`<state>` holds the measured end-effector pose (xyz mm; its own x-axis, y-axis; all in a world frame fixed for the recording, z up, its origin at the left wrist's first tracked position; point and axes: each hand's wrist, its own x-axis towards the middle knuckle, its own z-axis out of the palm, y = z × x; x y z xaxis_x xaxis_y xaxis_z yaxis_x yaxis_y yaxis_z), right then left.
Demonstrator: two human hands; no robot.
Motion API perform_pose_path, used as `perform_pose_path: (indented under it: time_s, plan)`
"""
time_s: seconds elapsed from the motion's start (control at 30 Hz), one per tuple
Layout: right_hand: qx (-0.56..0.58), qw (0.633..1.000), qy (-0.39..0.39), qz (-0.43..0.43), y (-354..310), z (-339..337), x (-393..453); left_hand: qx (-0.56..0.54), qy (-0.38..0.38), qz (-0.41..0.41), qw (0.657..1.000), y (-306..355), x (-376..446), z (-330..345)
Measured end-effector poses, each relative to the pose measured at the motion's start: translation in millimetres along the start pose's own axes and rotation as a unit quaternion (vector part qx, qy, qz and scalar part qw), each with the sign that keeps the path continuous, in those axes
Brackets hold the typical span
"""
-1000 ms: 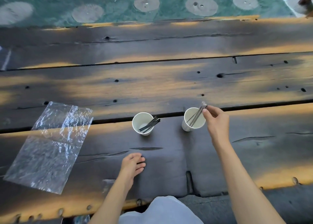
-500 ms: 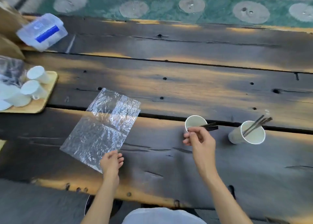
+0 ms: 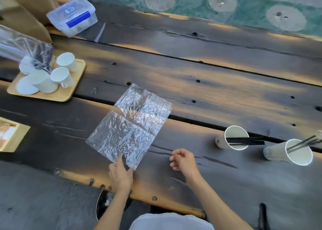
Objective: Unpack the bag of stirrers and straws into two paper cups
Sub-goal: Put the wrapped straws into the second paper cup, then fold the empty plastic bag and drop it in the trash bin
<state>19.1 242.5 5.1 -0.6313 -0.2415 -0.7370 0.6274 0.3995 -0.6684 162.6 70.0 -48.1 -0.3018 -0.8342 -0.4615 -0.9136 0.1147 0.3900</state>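
Note:
A flat, crinkled clear plastic bag (image 3: 129, 125) lies on the dark wooden table. My left hand (image 3: 121, 173) rests on its near corner, fingers pressing the plastic. My right hand (image 3: 183, 160) hovers just above the table to the right of the bag, fingers loosely curled and holding nothing. Farther right stand two white paper cups. The left cup (image 3: 235, 139) holds black stirrers that lean out to the right. The right cup (image 3: 294, 153) holds dark straws that point up and to the right.
A wooden tray (image 3: 69, 94) with several white cups stands at the left, under a clear bag of dark sticks (image 3: 22, 50). A plastic box with a blue label (image 3: 73, 16) and brown paper bags (image 3: 22, 13) sit at the far left. A wooden box corner (image 3: 10, 139) shows at the left edge.
The view swung left. My right hand left the cups and moved toward the bag. My left hand slid onto the bag's near corner.

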Motion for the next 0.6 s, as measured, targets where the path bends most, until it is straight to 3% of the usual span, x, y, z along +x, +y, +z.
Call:
perform_pose_path:
  time_s: [0.07,0.13,0.3,0.4,0.47,0.53,0.6]
  plan:
    - [-0.014,1.0,0.006,0.013,2,1,7,0.077,-0.014,0.037,0.996,2,-11,10]
    - [-0.023,0.999,0.022,0.019,2,-2,15,0.082,-0.031,0.074,0.993,6,-21,21]
    - [-0.049,0.997,0.052,0.025,2,-10,34,0.022,-0.151,0.161,0.975,24,-40,49]
    - [-0.067,0.996,0.056,0.021,1,-9,45,-0.054,-0.281,0.178,0.941,35,-43,48]
    - [-0.076,0.995,0.066,0.015,-1,-8,56,-0.084,-0.33,0.185,0.922,39,-38,38]
    - [-0.094,0.992,0.085,0.0,-4,-7,69,-0.101,-0.268,0.185,0.94,44,-23,23]
    - [-0.111,0.989,0.101,-0.009,-10,-6,81,-0.099,-0.13,0.146,0.976,48,8,7]
